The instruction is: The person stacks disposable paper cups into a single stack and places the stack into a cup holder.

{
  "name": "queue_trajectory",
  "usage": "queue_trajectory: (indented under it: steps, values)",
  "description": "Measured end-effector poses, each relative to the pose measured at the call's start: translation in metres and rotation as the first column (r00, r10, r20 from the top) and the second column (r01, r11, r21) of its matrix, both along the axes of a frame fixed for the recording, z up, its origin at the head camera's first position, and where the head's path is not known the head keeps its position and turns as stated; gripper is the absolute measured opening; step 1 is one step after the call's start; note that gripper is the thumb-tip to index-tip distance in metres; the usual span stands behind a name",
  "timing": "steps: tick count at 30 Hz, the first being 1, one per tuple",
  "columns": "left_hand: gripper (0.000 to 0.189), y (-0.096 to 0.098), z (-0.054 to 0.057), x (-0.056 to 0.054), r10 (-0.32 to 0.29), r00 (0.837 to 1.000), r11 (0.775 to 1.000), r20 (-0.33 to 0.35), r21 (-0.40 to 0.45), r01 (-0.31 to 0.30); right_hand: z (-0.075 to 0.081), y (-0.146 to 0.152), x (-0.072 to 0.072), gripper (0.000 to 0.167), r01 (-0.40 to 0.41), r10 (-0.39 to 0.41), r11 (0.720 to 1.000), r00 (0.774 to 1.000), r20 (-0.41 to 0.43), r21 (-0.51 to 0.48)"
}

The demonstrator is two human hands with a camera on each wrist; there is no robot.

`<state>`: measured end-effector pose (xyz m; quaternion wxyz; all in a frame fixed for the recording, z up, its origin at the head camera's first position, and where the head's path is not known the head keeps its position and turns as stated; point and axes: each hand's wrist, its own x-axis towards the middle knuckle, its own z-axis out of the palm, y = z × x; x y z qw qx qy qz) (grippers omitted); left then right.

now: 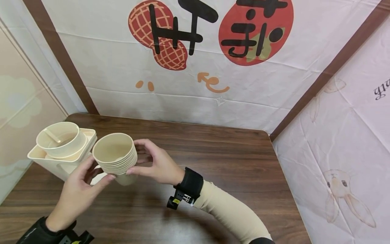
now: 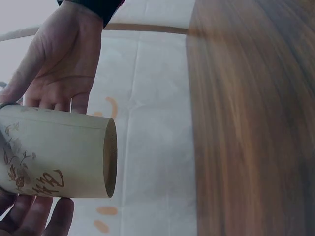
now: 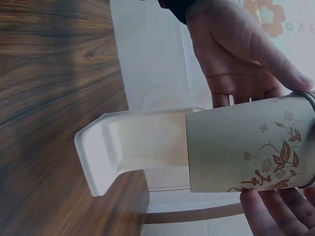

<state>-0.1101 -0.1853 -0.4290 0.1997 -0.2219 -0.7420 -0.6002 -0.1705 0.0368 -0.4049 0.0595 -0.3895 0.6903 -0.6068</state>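
A stack of cream paper cups [image 1: 115, 159] is held above the table between both hands, tilted so the open top faces me. The left hand [image 1: 76, 195] grips its left side, with the thumb across the front low on the rims. On the right side, the right hand [image 1: 159, 164] holds it, thumb in front and fingers behind. Brown floral print and lettering show on the outer cup [image 2: 64, 152] in the left wrist view. Both wrist views show fingers curved around the cup wall. Part of the left hand's fingers is hidden behind the stack.
Left of the stack stands a cream dispenser-like box [image 1: 61, 166] with a projecting ledge [image 3: 152, 137]. On its top sits a round cream container [image 1: 62, 139] with a flat stick [image 1: 51, 135] inside. Printed cloth walls [image 1: 182, 101] border the brown wooden table [image 1: 225, 162].
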Motion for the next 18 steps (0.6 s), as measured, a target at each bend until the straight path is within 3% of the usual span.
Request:
queue_trajectory:
  steps: [11, 15, 18]
  values:
    - [0.06, -0.022, 0.027, -0.011, 0.043, 0.993, 0.998, -0.114, 0.046, -0.038, 0.03, -0.033, -0.015, 0.062, -0.01, 0.01, 1.0, 1.0, 0.021, -0.006]
    - [0.056, -0.032, 0.038, -0.01, 0.1, 0.991, 0.995, -0.09, 0.035, -0.098, 0.044, -0.045, -0.02, 0.061, -0.016, 0.016, 1.0, 1.0, 0.004, 0.022]
    - [0.056, -0.042, 0.046, -0.011, 0.062, 0.996, 0.992, -0.067, 0.114, -0.054, 0.057, -0.054, -0.022, 0.061, -0.017, 0.018, 0.998, 1.0, -0.018, 0.061]
